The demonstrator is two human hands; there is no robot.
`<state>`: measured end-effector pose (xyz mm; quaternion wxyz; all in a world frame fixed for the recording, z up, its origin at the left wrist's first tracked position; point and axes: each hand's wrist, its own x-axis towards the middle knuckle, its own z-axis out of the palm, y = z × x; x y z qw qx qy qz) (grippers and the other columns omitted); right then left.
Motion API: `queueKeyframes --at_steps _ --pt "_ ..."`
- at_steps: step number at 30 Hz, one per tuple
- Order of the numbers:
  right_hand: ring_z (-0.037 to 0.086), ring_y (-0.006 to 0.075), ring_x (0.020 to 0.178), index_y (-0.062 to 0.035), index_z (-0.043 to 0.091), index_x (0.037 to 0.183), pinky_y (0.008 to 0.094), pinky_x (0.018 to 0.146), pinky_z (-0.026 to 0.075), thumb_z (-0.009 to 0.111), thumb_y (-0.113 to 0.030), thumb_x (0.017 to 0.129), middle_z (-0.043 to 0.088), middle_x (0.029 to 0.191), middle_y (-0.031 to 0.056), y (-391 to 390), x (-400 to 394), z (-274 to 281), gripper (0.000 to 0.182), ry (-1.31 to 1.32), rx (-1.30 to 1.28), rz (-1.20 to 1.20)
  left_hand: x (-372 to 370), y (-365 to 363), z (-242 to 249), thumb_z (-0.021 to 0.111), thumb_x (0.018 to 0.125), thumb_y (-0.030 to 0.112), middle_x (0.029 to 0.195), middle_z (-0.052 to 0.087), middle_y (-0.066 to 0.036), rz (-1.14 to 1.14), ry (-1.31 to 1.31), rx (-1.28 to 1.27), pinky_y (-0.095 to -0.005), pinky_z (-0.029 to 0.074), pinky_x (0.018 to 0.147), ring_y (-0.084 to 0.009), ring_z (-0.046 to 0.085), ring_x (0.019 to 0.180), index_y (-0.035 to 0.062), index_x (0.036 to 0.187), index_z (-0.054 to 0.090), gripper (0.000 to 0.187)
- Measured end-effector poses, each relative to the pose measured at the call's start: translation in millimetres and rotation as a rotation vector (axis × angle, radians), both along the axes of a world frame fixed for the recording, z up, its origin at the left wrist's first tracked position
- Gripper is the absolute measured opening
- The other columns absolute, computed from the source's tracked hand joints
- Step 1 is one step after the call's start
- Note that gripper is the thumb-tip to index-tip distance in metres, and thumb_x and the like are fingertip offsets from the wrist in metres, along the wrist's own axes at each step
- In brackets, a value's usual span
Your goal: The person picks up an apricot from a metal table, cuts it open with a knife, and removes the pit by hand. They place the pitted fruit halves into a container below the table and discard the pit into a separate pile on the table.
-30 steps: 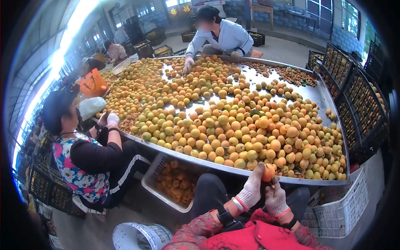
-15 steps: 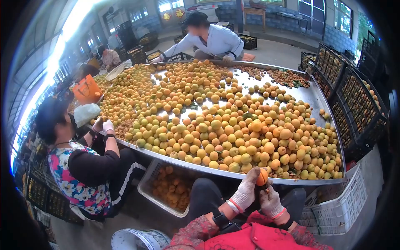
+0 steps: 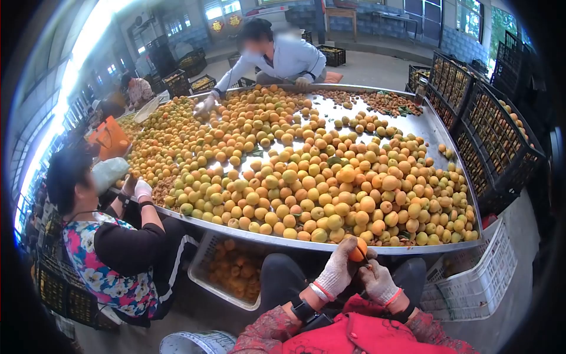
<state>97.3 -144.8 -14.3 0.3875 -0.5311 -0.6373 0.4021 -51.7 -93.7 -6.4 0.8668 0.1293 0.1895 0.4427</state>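
My left hand (image 3: 338,270), in a white knit glove, grips an orange apricot (image 3: 357,253) just below the near rim of the metal sorting table (image 3: 377,249). My right hand (image 3: 378,283), gloved too, is closed against the fruit from below and seems to hold a small blade, mostly hidden. Both hands sit over my lap. A big heap of yellow and orange apricots (image 3: 306,177) covers the table in front of me.
A white crate of cut fruit (image 3: 230,268) stands under the table, an empty white crate (image 3: 471,283) at my right. Black trays of apricots (image 3: 495,135) stack on the right. One seated person (image 3: 112,242) works at left, another (image 3: 271,56) at the far side.
My hands with the apricot have stayed together and drifted slightly left and down in view. The far person's arm now reaches out to the left over the fruit.
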Motion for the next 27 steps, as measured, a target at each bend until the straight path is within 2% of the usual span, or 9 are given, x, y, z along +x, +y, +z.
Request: queueKeyframes --at_steps 2,5,11,14,17,20,25,27 --pt "0.065 0.038 0.064 -0.0046 0.053 0.09 0.0435 0.054 0.049 0.063 -0.021 0.092 0.06 0.066 0.0172 1 2 -1 0.019 -0.125 0.079 -0.023 2 1 -3 0.057 0.095 0.042 0.103 0.064 -0.017 0.032 0.016 0.01 -0.0391 0.05 0.091 -0.0282 0.062 0.097 0.0043 0.119 0.051 0.045" --pt "0.063 0.042 0.068 -0.0051 0.054 0.091 0.0455 0.055 0.049 0.064 -0.021 0.091 0.061 0.067 0.018 1 2 0 0.019 -0.197 0.188 -0.045 7 -1 -15 0.055 0.097 0.041 0.103 0.063 -0.015 0.105 0.051 0.012 -0.0373 0.049 0.093 -0.026 0.061 0.098 0.0037 0.121 0.051 0.044" --pt "0.064 0.0417 0.067 -0.0037 0.056 0.099 0.0471 0.055 0.051 0.063 -0.021 0.091 0.063 0.071 0.0169 2 3 5 0.02 -0.315 0.291 -0.063 7 -6 7 0.058 0.097 0.034 0.101 0.06 -0.012 0.165 0.173 0.11 -0.0347 0.049 0.093 -0.0223 0.061 0.097 0.0034 0.126 0.05 0.043" --pt "0.066 0.0383 0.07 -0.0037 0.057 0.102 0.0425 0.058 0.051 0.062 -0.02 0.092 0.064 0.074 0.0169 0 2 3 0.02 -0.256 0.239 -0.043 7 -6 12 0.06 0.096 0.027 0.101 0.061 -0.013 0.169 0.284 0.169 -0.0355 0.051 0.091 -0.0234 0.062 0.096 0.0029 0.128 0.048 0.041" --pt "0.065 0.0254 0.066 -0.0042 0.057 0.099 0.0339 0.059 0.049 0.059 -0.02 0.095 0.063 0.074 0.0102 -5 7 -16 0.016 0.042 -0.005 0.032 3 -5 14 0.061 0.095 0.02 0.101 0.061 -0.014 0.099 0.263 0.18 -0.0374 0.052 0.089 -0.0257 0.063 0.096 0.0023 0.127 0.048 0.039" --pt "0.048 0.0077 0.065 -0.004 0.057 0.096 0.0264 0.058 0.042 0.051 -0.02 0.098 0.055 0.072 -0.0018 -8 10 4 0.017 0.272 -0.351 0.101 2 -7 12 0.061 0.093 0.015 0.101 0.062 -0.015 0.086 0.241 0.166 -0.04 0.054 0.088 -0.0286 0.065 0.098 0.0015 0.126 0.048 0.038" --pt "0.046 0.0062 0.063 -0.004 0.057 0.096 0.0254 0.055 0.039 0.049 -0.018 0.099 0.052 0.071 -0.0043 -8 12 -8 0.017 0.371 -0.3 0.141 -2 -5 11 0.063 0.092 0.022 0.106 0.064 -0.021 0.0 0.196 0.203 -0.042 0.053 0.091 -0.0313 0.064 0.099 0.0025 0.128 0.048 0.044" --pt "0.058 0.0159 0.061 -0.0054 0.057 0.094 0.0325 0.057 0.045 0.057 -0.02 0.096 0.058 0.068 0.0082 -7 13 -19 0.015 0.223 -0.199 0.119 -5 -7 17 0.064 0.092 0.026 0.112 0.063 -0.022 -0.022 0.203 0.217 -0.0426 0.051 0.095 -0.0321 0.063 0.105 0.0033 0.131 0.048 0.047"
